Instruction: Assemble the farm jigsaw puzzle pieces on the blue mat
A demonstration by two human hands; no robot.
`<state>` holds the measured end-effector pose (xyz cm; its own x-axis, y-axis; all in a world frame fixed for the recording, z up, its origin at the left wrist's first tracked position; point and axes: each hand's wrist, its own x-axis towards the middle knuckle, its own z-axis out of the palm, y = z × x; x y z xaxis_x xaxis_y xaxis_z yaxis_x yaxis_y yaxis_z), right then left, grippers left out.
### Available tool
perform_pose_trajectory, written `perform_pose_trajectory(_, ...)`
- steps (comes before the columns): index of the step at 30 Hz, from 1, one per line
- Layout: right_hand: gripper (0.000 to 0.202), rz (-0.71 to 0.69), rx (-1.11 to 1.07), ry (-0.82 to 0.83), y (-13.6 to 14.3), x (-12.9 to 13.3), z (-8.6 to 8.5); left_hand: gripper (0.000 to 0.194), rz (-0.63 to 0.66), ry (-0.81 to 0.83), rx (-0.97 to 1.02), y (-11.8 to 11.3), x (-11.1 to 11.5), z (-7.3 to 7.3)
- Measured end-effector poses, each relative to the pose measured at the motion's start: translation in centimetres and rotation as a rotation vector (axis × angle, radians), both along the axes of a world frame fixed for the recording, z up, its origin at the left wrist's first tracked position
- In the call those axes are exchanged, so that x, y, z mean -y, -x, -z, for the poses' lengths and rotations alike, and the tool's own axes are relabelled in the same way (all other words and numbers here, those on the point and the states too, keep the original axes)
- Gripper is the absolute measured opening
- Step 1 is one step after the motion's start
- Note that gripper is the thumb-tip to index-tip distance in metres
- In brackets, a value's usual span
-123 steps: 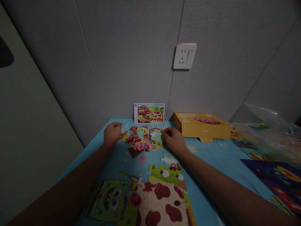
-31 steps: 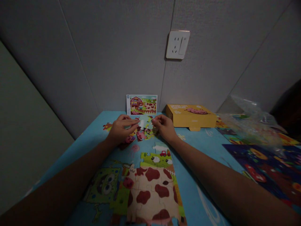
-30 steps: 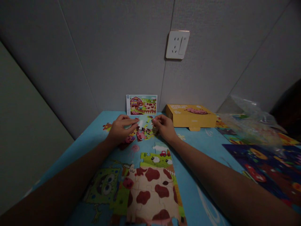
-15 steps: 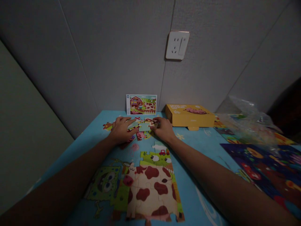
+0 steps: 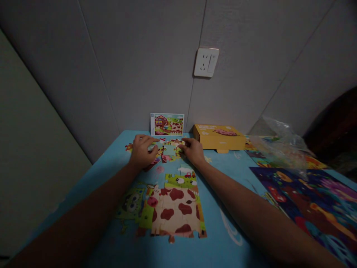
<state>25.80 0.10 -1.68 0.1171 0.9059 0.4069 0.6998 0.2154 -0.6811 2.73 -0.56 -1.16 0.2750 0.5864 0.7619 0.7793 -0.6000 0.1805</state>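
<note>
Nearest: joined cow section (image 5: pixel 177 208), flat on blue tablecloth (image 5: pixel 170 257), tab poking out at near edge. Beyond it: loose puzzle pieces (image 5: pixel 169 150), piled. Left hand (image 5: pixel 141 152) at pile's left side, thumb and forefinger parted; cannot tell if gripping piece. Right hand (image 5: pixel 194 150) at right side, fingers curled; grip also unclear. Behind pile: farm picture card (image 5: pixel 169 124), upright by wall (image 5: pixel 150 74); yellow box (image 5: pixel 219 139) to its right.

Pieces (image 5: pixel 169 150) lie on the surface (image 5: pixel 232 176) between the left hand (image 5: pixel 141 152) and right hand (image 5: pixel 194 151); behind them stands the card (image 5: pixel 167 124), the box (image 5: pixel 221 138) right of it, the bag (image 5: pixel 284 143) farther right; before them, the puzzle (image 5: pixel 177 214).
</note>
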Motion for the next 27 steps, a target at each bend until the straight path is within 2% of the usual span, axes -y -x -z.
perform_pose_trajectory(4,0.023,0.005,-0.094,0.069,0.0,-0.4,0.3,0.016,0.208,-0.082,-0.005,-0.7,1.2,-1.1)
perform_pose_trajectory(7,0.024,0.01,-0.135,0.061,-0.3,-0.9,0.8,0.015,0.544,0.063,-0.161,-2.3,3.5,-1.6)
perform_pose_trajectory(8,0.025,0.007,-0.167,0.055,-0.4,-1.0,1.0,0.021,0.644,0.144,-0.212,-3.0,4.5,-1.7)
perform_pose_trajectory(11,0.032,-0.016,-0.271,0.049,-0.7,-1.4,1.5,0.064,0.927,0.371,-0.338,-5.0,7.8,-1.9)
perform_pose_trajectory(13,0.032,-0.03,-0.292,0.057,-0.9,-1.6,1.6,0.093,1.028,0.462,-0.393,-5.8,9.5,-1.9)
perform_pose_trajectory(16,0.024,-0.021,-0.288,0.064,-0.9,-1.6,1.6,0.102,1.06,0.576,-0.51,-6.0,10.7,-1.7)
perform_pose_trajectory(21,0.019,0.018,-0.297,0.049,-0.7,-1.2,1.2,0.085,1.051,0.622,-0.511,-5.8,10.2,-1.2)
perform_pose_trajectory(24,0.018,0.015,-0.335,-0.006,-0.9,-1.0,1.1,0.082,1.039,0.618,-0.516,-5.8,9.7,-1.1)
perform_pose_trajectory(27,0.02,-0.029,-0.479,-0.025,-0.9,-0.6,0.5,0.077,1.007,0.629,-0.5,-5.5,9.3,-1.2)
